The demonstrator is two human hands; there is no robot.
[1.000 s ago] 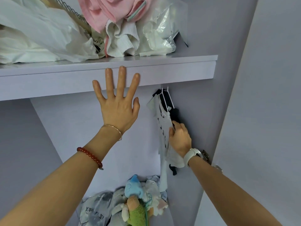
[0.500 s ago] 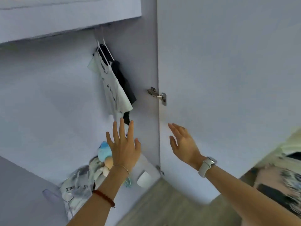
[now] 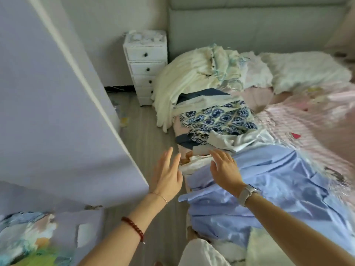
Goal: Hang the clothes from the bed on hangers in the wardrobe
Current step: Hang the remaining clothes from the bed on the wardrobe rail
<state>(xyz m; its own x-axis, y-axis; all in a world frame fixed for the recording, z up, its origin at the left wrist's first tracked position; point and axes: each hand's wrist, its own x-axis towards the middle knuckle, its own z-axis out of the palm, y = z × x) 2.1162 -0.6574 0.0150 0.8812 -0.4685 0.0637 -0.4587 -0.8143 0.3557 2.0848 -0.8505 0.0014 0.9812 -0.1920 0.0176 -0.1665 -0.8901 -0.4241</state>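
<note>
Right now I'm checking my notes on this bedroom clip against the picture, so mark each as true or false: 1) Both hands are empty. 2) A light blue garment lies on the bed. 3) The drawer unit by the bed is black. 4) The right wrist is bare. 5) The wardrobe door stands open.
1) True: the left hand and right hand are open, holding nothing.
2) True: the light blue garment is spread on the bed.
3) False: the drawer unit is white.
4) False: the right wrist wears a watch.
5) True: the wardrobe door stands open.
</note>
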